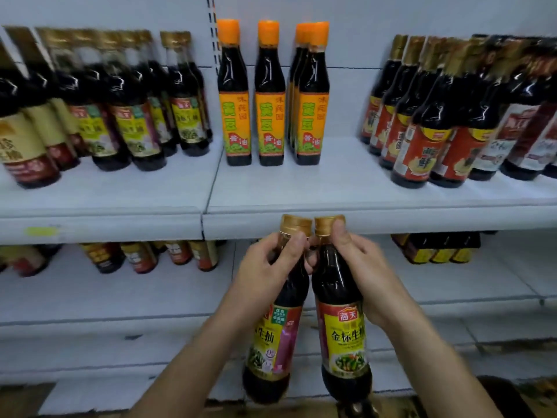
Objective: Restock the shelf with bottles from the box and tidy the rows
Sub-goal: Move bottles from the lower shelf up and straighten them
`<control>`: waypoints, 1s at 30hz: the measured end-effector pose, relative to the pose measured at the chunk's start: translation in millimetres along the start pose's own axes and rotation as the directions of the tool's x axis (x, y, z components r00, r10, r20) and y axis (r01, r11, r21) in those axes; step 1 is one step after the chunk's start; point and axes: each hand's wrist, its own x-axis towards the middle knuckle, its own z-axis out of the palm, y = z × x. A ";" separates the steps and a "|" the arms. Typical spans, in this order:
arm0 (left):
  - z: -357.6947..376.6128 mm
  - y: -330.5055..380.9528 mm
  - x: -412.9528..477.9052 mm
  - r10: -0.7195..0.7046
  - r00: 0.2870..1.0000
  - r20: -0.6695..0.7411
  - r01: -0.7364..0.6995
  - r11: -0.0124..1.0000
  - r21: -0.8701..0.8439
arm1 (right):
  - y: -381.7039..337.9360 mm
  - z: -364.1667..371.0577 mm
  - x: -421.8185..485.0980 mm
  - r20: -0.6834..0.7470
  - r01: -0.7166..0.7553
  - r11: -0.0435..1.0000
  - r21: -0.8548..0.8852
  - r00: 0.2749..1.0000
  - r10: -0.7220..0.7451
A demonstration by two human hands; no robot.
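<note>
While the left hand (pixel 272 260) grips the neck of one gold-capped soy sauce bottle (pixel 271 336) and the right hand (pixel 355 263) grips a second (pixel 343 336), both hang upright, necks touching, just below the front edge of the upper shelf (pixel 361 224). Restocking appears under way; the next move likely calls for lifting them over that edge to the matching row (pixel 135 116) at the shelf's left.

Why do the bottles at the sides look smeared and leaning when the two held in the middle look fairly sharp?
Head view: the wide lens leans the left-edge bottles and right-edge bottles outward, and blur smears their labels; the right held bottle reads clearly, the left held bottle slightly softer; small glare spots on the orange-capped bottles.
</note>
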 end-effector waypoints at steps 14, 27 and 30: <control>-76.8 38.9 -46.9 0.088 0.944 -0.319 -0.052 0.991 0.119 | -22.7 93.7 28.0 0.293 0.093 0.996 -0.004 0.952 -0.088; -212.5 87.6 -40.5 0.235 0.925 -0.299 -0.179 0.962 0.204 | -55.2 223.6 70.6 0.277 0.230 0.971 -0.067 0.939 -0.204; -247.2 98.6 -32.7 0.274 0.928 -0.254 -0.222 0.951 0.216 | -62.0 254.9 82.4 0.254 0.253 0.967 -0.044 0.939 -0.234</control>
